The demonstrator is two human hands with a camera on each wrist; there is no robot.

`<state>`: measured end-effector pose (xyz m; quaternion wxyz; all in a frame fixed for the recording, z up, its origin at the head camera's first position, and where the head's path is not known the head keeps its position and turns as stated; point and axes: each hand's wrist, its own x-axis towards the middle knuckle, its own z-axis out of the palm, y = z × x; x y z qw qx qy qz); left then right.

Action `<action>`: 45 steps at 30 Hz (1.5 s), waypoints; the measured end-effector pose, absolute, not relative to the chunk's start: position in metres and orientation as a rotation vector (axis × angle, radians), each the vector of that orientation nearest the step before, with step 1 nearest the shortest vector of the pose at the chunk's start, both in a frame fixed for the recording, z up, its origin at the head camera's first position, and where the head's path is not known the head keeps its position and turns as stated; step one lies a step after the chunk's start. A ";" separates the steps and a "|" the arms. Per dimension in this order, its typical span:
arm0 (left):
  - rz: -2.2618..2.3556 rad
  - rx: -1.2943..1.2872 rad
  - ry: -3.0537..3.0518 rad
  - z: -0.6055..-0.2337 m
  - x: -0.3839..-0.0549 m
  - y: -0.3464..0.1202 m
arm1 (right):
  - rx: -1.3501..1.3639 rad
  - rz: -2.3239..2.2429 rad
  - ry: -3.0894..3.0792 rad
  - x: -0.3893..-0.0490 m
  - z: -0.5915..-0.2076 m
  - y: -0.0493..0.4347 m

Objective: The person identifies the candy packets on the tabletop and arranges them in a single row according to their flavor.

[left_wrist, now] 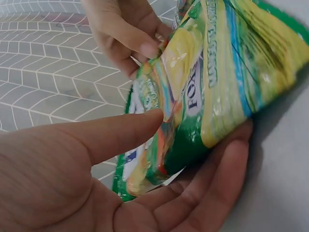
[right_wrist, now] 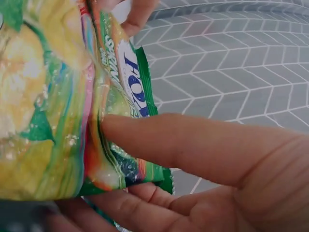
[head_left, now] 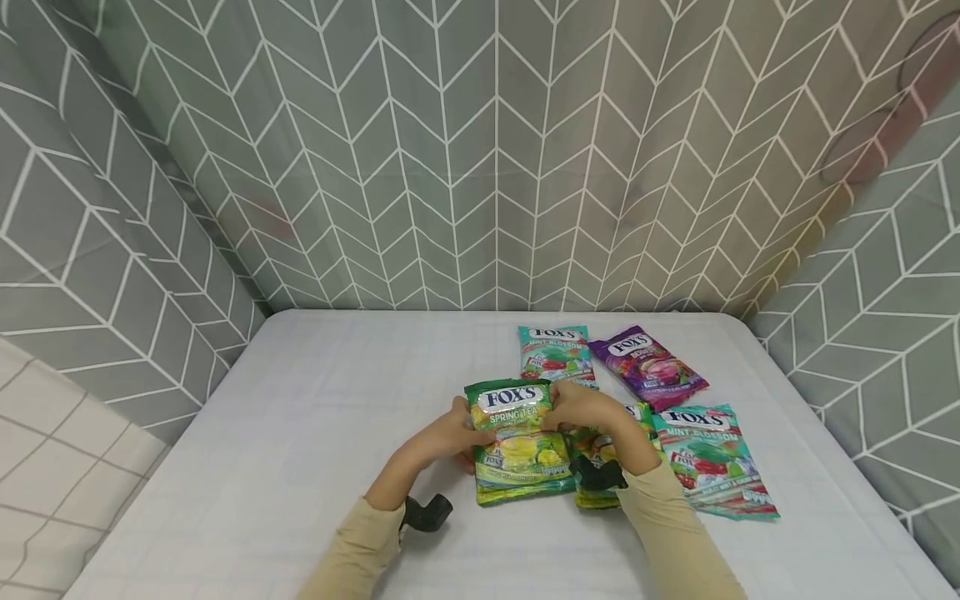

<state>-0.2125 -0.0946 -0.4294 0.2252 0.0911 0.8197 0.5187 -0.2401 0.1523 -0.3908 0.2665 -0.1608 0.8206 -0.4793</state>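
Both of my hands grip a green and yellow Fox's Spring Tea candy bag (head_left: 521, 454) at the middle of the table. My left hand (head_left: 448, 435) holds its left side; in the left wrist view the thumb lies on the front and the fingers (left_wrist: 224, 181) reach beneath. On the opposite side my right hand (head_left: 588, 408) pinches the bag's upper right, its thumb pressing the front in the right wrist view. Another green and yellow bag (head_left: 592, 500) lies to the right, partly hidden by my right wrist. How far the held bag is raised is hard to tell.
Behind stands a teal Fox's Mint Blossom bag (head_left: 555, 358) lying flat, next to a purple Fox's bag (head_left: 648, 368). A second Mint Blossom bag (head_left: 716, 462) lies right of my right forearm. Patterned grey curtains (head_left: 495, 167) border the white table (head_left: 337, 375).
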 end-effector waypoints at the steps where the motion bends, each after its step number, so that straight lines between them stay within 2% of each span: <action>1: 1.441 0.259 2.263 -0.429 -0.213 -0.095 | -0.424 -1.324 2.174 -0.241 -0.389 0.153; 6: 1.435 0.325 2.366 -0.426 -0.218 -0.096 | -0.377 -1.428 2.095 -0.244 -0.383 0.158; 11: 1.503 0.383 2.407 -0.418 -0.220 -0.097 | -0.447 -1.496 2.119 -0.245 -0.378 0.163; 15: 1.547 0.407 2.406 -0.412 -0.220 -0.099 | -0.511 -1.499 2.129 -0.245 -0.372 0.164; 23: 1.556 0.450 2.411 -0.405 -0.220 -0.097 | -0.468 -1.443 2.205 -0.240 -0.361 0.171; 30: 1.545 0.420 2.452 -0.398 -0.217 -0.101 | -0.606 -1.481 2.201 -0.240 -0.353 0.164; 45: 1.546 0.527 2.381 -0.400 -0.211 -0.100 | -0.612 -1.511 2.159 -0.231 -0.359 0.171</action>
